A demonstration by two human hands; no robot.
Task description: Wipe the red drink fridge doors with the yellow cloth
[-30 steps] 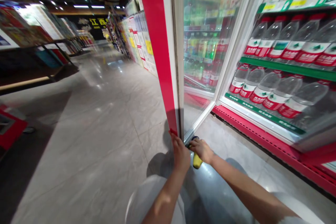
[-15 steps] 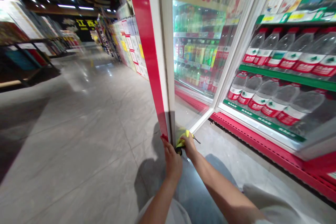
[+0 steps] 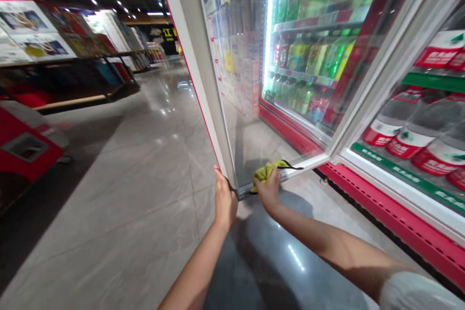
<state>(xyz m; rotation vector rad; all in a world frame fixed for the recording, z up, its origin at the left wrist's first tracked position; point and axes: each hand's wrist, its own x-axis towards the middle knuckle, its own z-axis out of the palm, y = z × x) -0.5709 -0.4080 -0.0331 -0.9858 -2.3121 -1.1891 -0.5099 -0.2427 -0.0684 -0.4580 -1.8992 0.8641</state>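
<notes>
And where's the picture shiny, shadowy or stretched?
Head view: the floor has bright glints; a white light strip glares in the glass door; a dark shadow lies below the right hand; bottles near the right edge look stretched.

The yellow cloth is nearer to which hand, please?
Right. The right hand holds the yellow cloth; the left hand is to its left, at the edge of the glass door.

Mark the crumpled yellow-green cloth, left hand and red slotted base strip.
Crumpled yellow-green cloth [image 3: 264,172], head view: bunched part.
Left hand [image 3: 224,201], head view: middle.
Red slotted base strip [image 3: 388,214], head view: midway along its face.
</notes>
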